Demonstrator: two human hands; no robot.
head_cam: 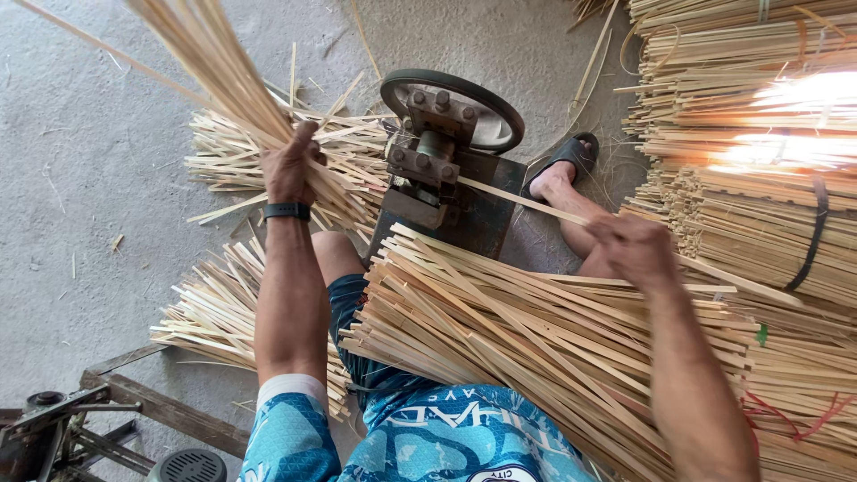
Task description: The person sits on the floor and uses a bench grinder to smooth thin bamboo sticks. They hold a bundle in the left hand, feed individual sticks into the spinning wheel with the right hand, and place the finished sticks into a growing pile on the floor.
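My left hand [290, 165] is shut around a thick bunch of pale bamboo strips [210, 62] that fans up toward the top left. My right hand [634, 248] grips a single long bamboo strip [527, 203] whose far end runs into a small metal machine [446, 165] with a dark wheel [455, 107] on the floor. A big pile of flat bamboo strips [536, 330] lies across my lap, under the right forearm. A black band sits on the left wrist.
Loose strips [219, 308] lie heaped on the concrete floor left of the machine. Tied bundles of strips [759, 134] are stacked at the right. A foot in a black sandal [562, 170] rests beside the machine. A metal frame [107, 411] stands at bottom left.
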